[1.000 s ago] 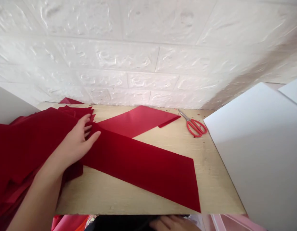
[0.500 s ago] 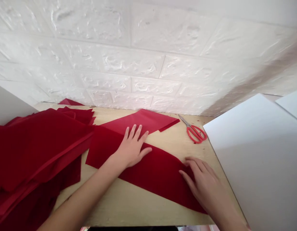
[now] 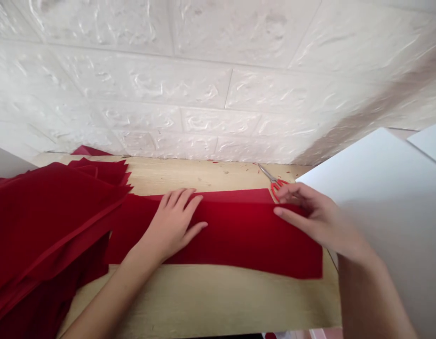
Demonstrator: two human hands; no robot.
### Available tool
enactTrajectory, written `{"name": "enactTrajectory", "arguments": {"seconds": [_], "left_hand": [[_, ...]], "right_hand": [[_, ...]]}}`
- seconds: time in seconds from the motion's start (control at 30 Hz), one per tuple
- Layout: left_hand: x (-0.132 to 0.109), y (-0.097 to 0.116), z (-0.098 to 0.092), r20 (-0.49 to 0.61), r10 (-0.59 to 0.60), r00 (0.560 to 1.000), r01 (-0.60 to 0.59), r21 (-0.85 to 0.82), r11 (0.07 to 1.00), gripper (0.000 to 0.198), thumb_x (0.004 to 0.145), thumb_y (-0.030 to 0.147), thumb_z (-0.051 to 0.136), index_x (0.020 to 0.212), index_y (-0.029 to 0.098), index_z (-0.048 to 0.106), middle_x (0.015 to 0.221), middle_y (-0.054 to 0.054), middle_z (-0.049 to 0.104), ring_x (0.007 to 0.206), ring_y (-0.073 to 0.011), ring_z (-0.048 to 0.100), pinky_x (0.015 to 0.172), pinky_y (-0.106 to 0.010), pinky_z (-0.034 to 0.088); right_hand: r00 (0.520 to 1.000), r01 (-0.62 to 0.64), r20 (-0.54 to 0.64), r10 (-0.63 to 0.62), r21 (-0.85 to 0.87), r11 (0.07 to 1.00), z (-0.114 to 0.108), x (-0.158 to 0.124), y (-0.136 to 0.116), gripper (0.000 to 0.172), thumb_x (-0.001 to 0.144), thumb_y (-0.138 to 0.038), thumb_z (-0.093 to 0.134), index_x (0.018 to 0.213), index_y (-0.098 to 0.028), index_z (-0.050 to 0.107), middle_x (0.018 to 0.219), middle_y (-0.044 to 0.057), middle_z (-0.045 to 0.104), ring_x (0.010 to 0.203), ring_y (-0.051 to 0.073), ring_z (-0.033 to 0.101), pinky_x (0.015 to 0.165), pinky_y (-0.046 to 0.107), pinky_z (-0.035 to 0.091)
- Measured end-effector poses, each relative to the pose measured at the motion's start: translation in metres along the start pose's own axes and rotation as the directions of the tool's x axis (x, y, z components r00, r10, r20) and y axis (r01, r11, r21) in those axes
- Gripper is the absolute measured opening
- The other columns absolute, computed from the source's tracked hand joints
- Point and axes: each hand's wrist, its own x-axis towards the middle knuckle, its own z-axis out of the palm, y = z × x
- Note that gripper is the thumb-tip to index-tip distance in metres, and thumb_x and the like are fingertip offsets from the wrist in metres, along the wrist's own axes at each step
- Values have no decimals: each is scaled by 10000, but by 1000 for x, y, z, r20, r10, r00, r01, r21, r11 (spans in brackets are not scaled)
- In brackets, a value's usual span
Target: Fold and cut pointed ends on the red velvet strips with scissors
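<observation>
A long strip of dark red velvet-like cloth lies across the table, a lighter red strip showing along its far edge. My left hand rests flat on its left half, fingers stretched out. Around the far edge at the right, my right hand has its thumb on the near face and its fingers behind, gripping the cloth. Just beyond those fingers lie scissors with red handles, partly covered by the hand.
A heap of red cloth pieces fills the left side. White panels stand at the right. A white brick-patterned wall rises behind the pale wooden table, where small red scraps lie near the scissors.
The cloth strip has turned from slanted to nearly level, its right end swinging away from me. My right hand has moved farther back, towards the scissors. The left hand has shifted slightly left.
</observation>
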Motion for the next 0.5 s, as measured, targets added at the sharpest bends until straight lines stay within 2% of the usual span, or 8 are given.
{"name": "enactTrajectory", "arguments": {"seconds": [0.07,0.13,0.2,0.27,0.33,0.4,0.43,0.5], "left_hand": [[6,-7,2,-3,-62,998,63,12,998,489,1011,431,507,1370,109,587,1457,-211,581,1357,-399,512,1103,-580,460],[11,-9,3,44,-80,996,80,13,997,441,1011,357,508,1368,108,580,1438,-197,599,1360,-375,519,1116,-544,463],[16,-9,2,99,-64,993,63,11,998,413,1003,300,513,1372,124,574,1418,-176,616,1335,-344,548,1109,-503,479],[22,-8,1,137,-65,989,63,15,998,390,1003,274,507,1363,144,581,1394,-160,630,1288,-323,581,1076,-476,503],[28,-9,0,162,-92,982,90,21,996,373,1007,262,500,1351,150,592,1367,-153,642,1249,-317,598,1038,-466,523],[32,-12,1,179,-106,978,104,17,994,363,1007,273,509,1338,156,605,1337,-147,650,1221,-319,601,1019,-476,527],[33,-15,2,179,-102,978,102,9,995,360,1007,288,516,1329,160,612,1321,-144,652,1207,-321,600,1015,-484,526],[33,-21,6,158,-81,984,85,-18,996,362,1006,325,518,1315,170,624,1294,-142,650,1186,-323,597,1014,-504,517]], "right_hand": [[997,-73,-38,71,-67,995,9,25,7,308,880,-500,652,1045,-242,629,1034,77,715,959,244,707,866,416,584],[994,-107,-56,97,-218,970,21,38,15,351,851,-459,663,1111,-224,636,1097,105,725,1025,278,702,923,474,565],[995,-46,-95,15,-338,940,30,40,23,367,866,-436,639,1163,-219,643,1180,123,719,1128,302,675,988,502,536],[973,33,-195,-122,-406,913,34,36,33,325,910,-428,587,1147,-220,663,1193,129,715,1175,302,650,1015,492,517],[922,36,-339,-189,-409,912,32,28,44,286,934,-436,559,1077,-222,685,1131,126,730,1092,288,672,936,448,546],[891,-31,-435,-128,-340,940,25,19,55,283,938,-466,565,1015,-225,692,1019,107,753,888,251,699,767,383,564],[890,-74,-451,-71,-296,952,22,15,61,288,935,-482,572,988,-224,690,936,90,757,761,226,686,673,352,546],[913,-132,-407,22,-245,960,18,8,69,289,933,-494,578,948,-225,681,784,52,736,581,185,618,562,319,490]]}}
